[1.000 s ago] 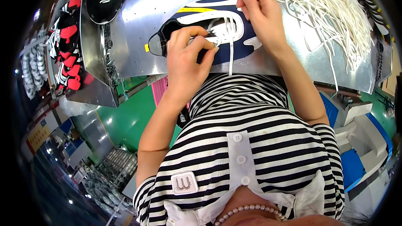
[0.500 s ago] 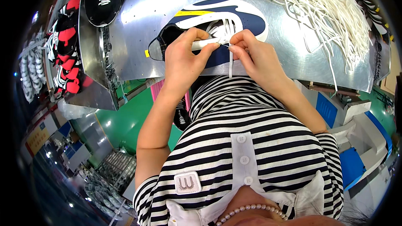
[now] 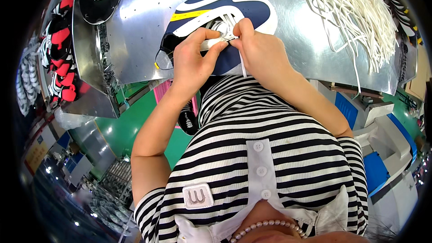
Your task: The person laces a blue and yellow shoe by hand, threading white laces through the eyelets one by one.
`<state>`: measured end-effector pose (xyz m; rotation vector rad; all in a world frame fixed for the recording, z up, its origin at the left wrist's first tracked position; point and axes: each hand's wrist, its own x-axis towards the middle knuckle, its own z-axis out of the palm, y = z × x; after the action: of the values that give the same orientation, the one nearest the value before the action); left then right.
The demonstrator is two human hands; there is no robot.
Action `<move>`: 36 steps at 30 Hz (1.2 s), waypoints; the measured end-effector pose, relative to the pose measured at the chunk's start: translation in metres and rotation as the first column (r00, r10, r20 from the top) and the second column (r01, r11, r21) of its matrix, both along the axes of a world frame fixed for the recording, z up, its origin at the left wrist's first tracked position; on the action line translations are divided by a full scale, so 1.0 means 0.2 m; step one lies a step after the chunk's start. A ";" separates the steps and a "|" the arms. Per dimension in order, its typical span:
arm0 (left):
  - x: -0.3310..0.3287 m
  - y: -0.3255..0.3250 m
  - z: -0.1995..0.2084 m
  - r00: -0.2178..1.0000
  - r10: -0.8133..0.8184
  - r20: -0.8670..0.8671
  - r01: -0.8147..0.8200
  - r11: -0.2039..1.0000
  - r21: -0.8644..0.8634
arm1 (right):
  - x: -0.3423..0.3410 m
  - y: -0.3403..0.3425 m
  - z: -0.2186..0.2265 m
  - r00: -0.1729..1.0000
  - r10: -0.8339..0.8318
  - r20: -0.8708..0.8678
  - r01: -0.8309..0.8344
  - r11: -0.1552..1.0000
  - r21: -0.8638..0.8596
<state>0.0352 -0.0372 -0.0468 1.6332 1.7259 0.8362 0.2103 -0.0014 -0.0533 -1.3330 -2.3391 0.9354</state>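
Left hand (image 3: 192, 60) pinches shoe (image 3: 255, 10); right hand (image 3: 264, 54) at lace (image 3: 243, 65) — contact obscured.

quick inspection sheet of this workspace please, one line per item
Surface: shiny metal table, scattered with small dark specks
Work things: navy-and-white shoe lying on it; white lace trailing towards the near edge
Clutter: loose pile of white laces at right; black shoe at far left
Hands: left hand pinching the shoe's opening edge; right hand with fingertips close beside it, grip unclear
Cables: nothing seen
Surroundings: green floor; blue-and-white equipment at right
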 end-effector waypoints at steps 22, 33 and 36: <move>0.07 -0.07 0.04 0.918 -0.202 -0.341 0.332 0.862 0.384 | 0.21 0.05 0.20 0.902 -0.009 -0.431 0.027 0.999 0.036; 0.02 -0.09 0.01 0.904 -0.329 -0.274 0.423 0.784 0.454 | 0.09 0.13 0.10 0.957 0.144 -0.253 -0.182 0.974 -0.135; 0.02 -0.08 0.03 0.909 -0.341 -0.239 0.413 0.812 0.412 | 0.11 0.12 0.17 0.906 -0.039 -0.421 -0.047 0.980 -0.192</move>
<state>0.0394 -0.0529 -0.0415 2.3188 1.2747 0.9819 0.2328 0.0229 -0.0192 -1.0556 -1.9557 1.3386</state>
